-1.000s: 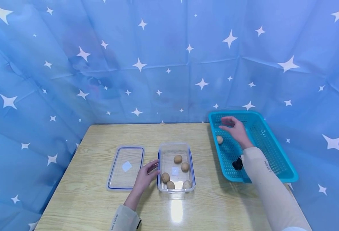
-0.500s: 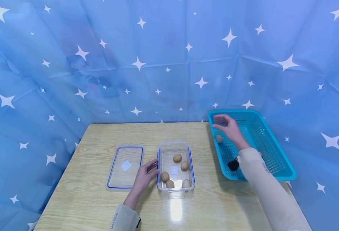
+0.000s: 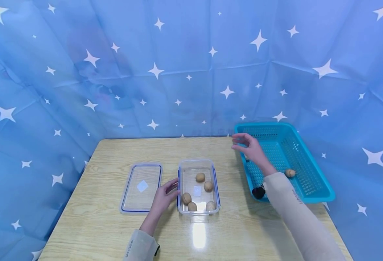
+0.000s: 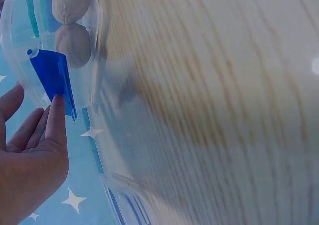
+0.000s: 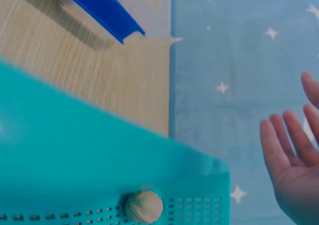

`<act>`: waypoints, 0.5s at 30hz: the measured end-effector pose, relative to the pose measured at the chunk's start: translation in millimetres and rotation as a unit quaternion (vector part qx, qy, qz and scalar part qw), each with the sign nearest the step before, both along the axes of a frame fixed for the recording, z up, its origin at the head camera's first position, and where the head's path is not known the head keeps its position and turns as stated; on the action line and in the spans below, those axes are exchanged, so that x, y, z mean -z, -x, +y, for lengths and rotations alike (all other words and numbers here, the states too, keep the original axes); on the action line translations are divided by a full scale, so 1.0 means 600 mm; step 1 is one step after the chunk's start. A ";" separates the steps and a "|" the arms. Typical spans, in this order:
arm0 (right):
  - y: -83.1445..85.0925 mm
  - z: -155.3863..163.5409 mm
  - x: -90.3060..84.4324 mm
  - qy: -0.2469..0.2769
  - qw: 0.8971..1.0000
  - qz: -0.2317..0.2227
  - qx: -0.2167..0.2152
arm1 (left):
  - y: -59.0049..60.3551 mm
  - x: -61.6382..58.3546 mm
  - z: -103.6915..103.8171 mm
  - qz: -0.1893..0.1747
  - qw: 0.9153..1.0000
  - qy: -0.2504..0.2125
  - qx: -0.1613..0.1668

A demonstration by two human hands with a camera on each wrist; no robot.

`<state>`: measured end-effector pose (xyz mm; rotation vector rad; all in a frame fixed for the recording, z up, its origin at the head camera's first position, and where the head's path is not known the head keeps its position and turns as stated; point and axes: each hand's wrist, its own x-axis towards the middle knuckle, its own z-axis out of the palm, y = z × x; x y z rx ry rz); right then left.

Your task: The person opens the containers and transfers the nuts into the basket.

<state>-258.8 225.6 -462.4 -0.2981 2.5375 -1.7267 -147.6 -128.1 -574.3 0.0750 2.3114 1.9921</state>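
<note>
Teal mesh basket is sitting at the table's right edge, one walnut lying loose inside and another hard against its left wall. Right hand is hovering over that wall, fingers spread, holding nothing. Left hand is touching the clear container with relaxed fingers. Five walnuts are lying in it. Risk: hand is knocking the rim, so the light basket could slide.
</note>
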 end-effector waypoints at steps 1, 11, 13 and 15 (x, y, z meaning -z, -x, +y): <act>-0.003 -0.003 0.000 0.004 1.000 -0.002 -0.003 | 0.001 0.001 0.000 0.000 1.000 -0.001 0.000; -0.021 -0.034 0.017 0.012 0.999 0.000 -0.039 | 0.001 0.001 0.001 -0.003 1.000 -0.003 -0.004; -0.025 -0.040 0.020 0.015 0.999 -0.002 -0.047 | 0.001 0.001 0.001 -0.002 1.000 -0.002 -0.003; -0.030 -0.047 0.023 0.021 0.998 -0.008 -0.054 | 0.001 0.001 0.000 0.000 1.000 -0.003 -0.001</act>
